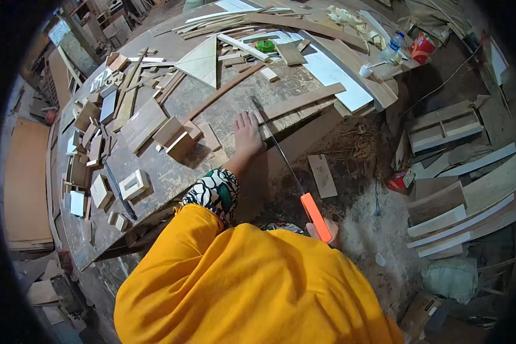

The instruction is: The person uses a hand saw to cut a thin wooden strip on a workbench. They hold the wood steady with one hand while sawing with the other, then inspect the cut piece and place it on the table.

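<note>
My right hand [333, 231] is closed round the orange handle of a handsaw [315, 218], partly hidden behind the handle and the yellow cloth. The saw's thin blade runs up and left to the table edge. It crosses the left end of a narrow wooden strip [304, 103] lying along that edge. Just left of the blade, my left hand [248, 135] lies flat with fingers stretched forward, at the strip's end. Whether its fingertips press on the strip or only on the table, I cannot tell.
The worn worktable [212, 160] carries small wooden boxes [135, 184], a triangular board [200, 62], a green tape measure [265, 46] and loose strips. A plastic bottle [393, 47] stands at the far right. Below lie a wooden offcut [323, 176] and stacked boards [470, 218].
</note>
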The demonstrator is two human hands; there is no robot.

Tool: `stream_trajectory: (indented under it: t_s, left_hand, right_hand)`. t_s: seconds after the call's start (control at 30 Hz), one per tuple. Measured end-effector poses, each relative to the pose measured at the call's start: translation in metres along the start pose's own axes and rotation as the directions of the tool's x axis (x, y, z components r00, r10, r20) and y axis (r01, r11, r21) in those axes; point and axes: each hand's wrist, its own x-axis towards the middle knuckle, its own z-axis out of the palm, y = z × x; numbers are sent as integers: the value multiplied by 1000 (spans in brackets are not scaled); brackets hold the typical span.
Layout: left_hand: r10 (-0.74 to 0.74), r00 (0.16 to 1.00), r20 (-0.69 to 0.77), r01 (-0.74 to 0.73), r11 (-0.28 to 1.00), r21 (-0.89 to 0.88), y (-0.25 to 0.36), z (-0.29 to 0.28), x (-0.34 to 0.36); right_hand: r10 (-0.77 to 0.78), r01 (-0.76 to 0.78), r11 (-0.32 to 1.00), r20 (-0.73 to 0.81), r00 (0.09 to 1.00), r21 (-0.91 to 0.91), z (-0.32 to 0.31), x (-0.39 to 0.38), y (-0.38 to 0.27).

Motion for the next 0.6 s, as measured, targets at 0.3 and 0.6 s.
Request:
stream_trajectory:
  t_s: [0.3, 0.6]
  left_hand:
    - [4, 991, -135, -4, 1000, -1, -4, 24, 5]
    - [12, 998, -54, -15, 998, -58, -1, 0, 1]
  right_hand:
    - [109, -112, 991, -46, 993, -78, 1, -23, 11]
    - [-92, 111, 982, -120, 988, 154, -3, 1, -6]
